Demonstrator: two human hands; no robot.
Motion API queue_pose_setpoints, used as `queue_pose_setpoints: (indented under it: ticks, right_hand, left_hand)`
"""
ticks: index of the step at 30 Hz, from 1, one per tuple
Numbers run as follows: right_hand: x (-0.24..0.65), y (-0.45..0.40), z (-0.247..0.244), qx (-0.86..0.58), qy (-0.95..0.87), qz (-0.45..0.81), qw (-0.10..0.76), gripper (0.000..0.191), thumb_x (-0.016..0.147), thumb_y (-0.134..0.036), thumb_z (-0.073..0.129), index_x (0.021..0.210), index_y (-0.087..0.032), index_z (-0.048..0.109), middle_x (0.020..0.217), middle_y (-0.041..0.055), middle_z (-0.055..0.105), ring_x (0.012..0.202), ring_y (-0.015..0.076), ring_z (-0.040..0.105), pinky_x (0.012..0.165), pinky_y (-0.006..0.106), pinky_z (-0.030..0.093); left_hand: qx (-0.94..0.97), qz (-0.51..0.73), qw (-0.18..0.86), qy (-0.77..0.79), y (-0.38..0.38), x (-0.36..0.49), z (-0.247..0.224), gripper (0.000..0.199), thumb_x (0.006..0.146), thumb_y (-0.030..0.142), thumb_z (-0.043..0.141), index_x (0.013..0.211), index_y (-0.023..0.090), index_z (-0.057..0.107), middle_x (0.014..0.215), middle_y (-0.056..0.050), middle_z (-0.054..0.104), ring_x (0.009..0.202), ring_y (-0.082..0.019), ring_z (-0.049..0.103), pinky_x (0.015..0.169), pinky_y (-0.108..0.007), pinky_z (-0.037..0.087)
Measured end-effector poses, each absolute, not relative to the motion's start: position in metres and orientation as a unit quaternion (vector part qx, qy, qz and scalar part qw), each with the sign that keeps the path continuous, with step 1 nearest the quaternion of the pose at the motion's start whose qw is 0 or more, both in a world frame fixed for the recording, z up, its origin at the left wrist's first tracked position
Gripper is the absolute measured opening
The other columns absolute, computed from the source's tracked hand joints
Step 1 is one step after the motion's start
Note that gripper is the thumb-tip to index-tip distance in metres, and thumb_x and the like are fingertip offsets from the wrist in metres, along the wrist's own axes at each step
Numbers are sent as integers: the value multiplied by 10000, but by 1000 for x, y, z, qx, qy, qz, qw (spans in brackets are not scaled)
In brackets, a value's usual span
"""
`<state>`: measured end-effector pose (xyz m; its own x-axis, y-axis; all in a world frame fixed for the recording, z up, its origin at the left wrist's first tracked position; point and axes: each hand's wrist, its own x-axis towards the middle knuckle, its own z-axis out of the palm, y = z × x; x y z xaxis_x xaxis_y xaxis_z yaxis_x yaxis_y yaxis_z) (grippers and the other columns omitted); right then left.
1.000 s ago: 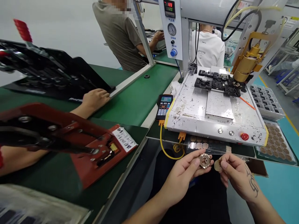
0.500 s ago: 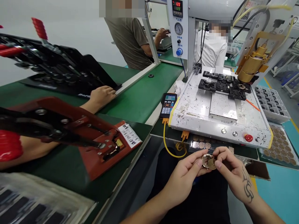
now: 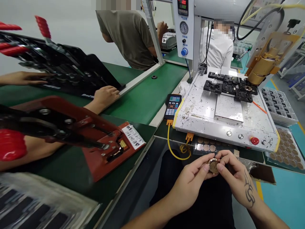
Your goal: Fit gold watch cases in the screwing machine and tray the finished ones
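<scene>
Between my hands, above my lap, is a round metal ring (image 3: 210, 161) with a brown disc (image 3: 213, 166) lying over its opening. My left hand (image 3: 193, 178) pinches the ring's left side between thumb and fingers. From the right, my right hand (image 3: 232, 170) has its thumb and fingertips on the disc and the ring's edge. The disc's underside is hidden. Just beyond my hands, a sheet of round discs (image 3: 206, 147) sticks out from under the white machine (image 3: 205, 117).
A red clamp press (image 3: 95, 165) and a black clamp fixture (image 3: 78, 63) stand left, with a co-worker's hands (image 3: 105, 97) at the fixture. A keypad controller (image 3: 172, 106) and yellow cable (image 3: 168, 143) lie beside the machine. More discs (image 3: 286, 149) and a tray (image 3: 277, 105) are right.
The brown disc has moved left from the ring's right side to over its opening. My right fingers have followed it. A co-worker's other hand now shows at the black fixture.
</scene>
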<state>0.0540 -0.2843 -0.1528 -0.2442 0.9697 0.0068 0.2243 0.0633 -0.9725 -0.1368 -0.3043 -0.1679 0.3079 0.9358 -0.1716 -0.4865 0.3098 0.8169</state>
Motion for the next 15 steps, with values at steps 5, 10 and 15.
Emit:
queue_pose_setpoints:
  ticks: [5, 10, 15]
  right_hand:
    - [56, -286, -158, -479, -621, 484, 388, 248, 1054, -409, 668, 870, -244, 649, 1155, 52, 655, 1045, 214, 638, 903, 294, 534]
    - [57, -287, -161, -478, -638, 458, 393, 210, 1062, -359, 668, 886, -249, 639, 1169, 47, 653, 1074, 212, 635, 929, 301, 519]
    - [54, -289, -163, -466, -672, 408, 407, 178, 1070, -284, 646, 898, -252, 618, 1155, 47, 636, 1045, 207, 642, 865, 301, 527]
  left_hand:
    - [342, 486, 731, 335, -304, -134, -168, 449, 1032, 465, 729, 1422, 244, 743, 1451, -117, 740, 1281, -326, 739, 1179, -509, 572]
    - [351, 488, 729, 328, -305, -133, -167, 435, 1040, 461, 717, 1423, 256, 742, 1455, -113, 738, 1300, -322, 731, 1179, -497, 574]
    - [385, 493, 706, 331, -309, -132, -175, 475, 1024, 409, 748, 1465, 238, 702, 1411, -131, 761, 1276, -313, 746, 1178, -489, 574]
